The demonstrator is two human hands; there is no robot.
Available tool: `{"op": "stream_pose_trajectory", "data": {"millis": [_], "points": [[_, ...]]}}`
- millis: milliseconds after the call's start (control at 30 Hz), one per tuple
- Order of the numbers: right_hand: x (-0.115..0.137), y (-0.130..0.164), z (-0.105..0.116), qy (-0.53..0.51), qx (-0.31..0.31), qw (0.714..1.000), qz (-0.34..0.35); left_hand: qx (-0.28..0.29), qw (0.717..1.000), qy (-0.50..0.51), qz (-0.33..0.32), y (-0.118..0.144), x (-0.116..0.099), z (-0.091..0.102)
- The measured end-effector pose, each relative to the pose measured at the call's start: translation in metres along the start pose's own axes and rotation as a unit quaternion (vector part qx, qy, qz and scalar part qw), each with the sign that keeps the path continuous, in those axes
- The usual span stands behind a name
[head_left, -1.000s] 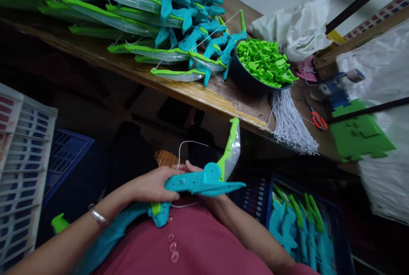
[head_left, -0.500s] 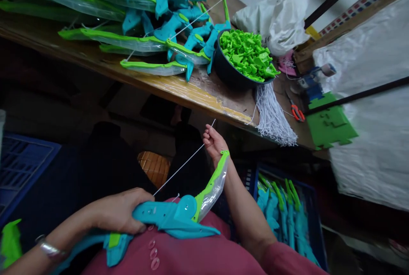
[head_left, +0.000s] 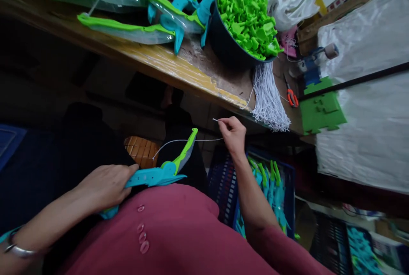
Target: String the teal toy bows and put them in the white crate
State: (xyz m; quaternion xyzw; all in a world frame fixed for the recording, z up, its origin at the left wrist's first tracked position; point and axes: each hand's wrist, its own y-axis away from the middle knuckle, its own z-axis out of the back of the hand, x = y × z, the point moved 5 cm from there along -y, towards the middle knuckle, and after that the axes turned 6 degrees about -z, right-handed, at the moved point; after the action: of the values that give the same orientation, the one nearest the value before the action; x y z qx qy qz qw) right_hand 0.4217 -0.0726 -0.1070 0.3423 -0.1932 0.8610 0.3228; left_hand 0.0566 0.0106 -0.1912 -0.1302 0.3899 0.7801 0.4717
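My left hand (head_left: pixel 104 185) is wrapped round the teal body of a toy bow (head_left: pixel 150 177), held low across my lap. Its green limb rises to the right, and part of the body is hidden under my hand and wrist. A white string (head_left: pixel 174 141) curves slackly from near the bow, passing the limb's tip, to my right hand (head_left: pixel 234 136). That hand is closed, pinching the string between thumb and finger, with a short end poking out leftward. It is held apart from the bow, below the table edge.
On the wooden table (head_left: pixel 204 77) lie several teal and green toy bows (head_left: pixel 128 28), a dark bowl (head_left: pixel 223 49) of green plastic parts, a bundle of white strings (head_left: pixel 270 96) and orange-handled scissors (head_left: pixel 291 97). A blue crate (head_left: pixel 289 177) of similar bows stands at lower right.
My right hand has moved right, away from the bow, and the string has gone from taut to slack. The bow has shifted left and up with my left hand; the view has shifted too.
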Motion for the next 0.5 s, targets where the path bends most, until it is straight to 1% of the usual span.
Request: {"op": "stream_pose_trajectory", "data": {"millis": [100, 167, 233, 300, 433, 500], "points": [[0.003, 0.013, -0.028, 0.083, 0.057, 0.994, 0.037, -0.011, 1.0, -0.017, 0.006, 0.003, -0.004, -0.001], [0.003, 0.019, -0.043, 0.13, 0.078, 0.987, 0.055, -0.014, 0.999, -0.046, 0.012, 0.006, -0.009, 0.0], [0.002, 0.023, -0.053, 0.168, 0.091, 0.979, 0.069, -0.004, 0.998, -0.068, 0.01, 0.008, -0.013, 0.002], [0.002, 0.026, -0.061, 0.202, 0.101, 0.971, 0.081, 0.015, 0.997, -0.072, 0.006, 0.009, -0.015, 0.002], [0.003, 0.026, -0.07, 0.257, 0.115, 0.955, 0.095, 0.007, 0.998, -0.063, 0.008, 0.008, -0.016, 0.004], [0.003, 0.025, -0.073, 0.279, 0.121, 0.947, 0.101, 0.023, 0.998, -0.064, 0.014, 0.006, -0.015, 0.004]]}}
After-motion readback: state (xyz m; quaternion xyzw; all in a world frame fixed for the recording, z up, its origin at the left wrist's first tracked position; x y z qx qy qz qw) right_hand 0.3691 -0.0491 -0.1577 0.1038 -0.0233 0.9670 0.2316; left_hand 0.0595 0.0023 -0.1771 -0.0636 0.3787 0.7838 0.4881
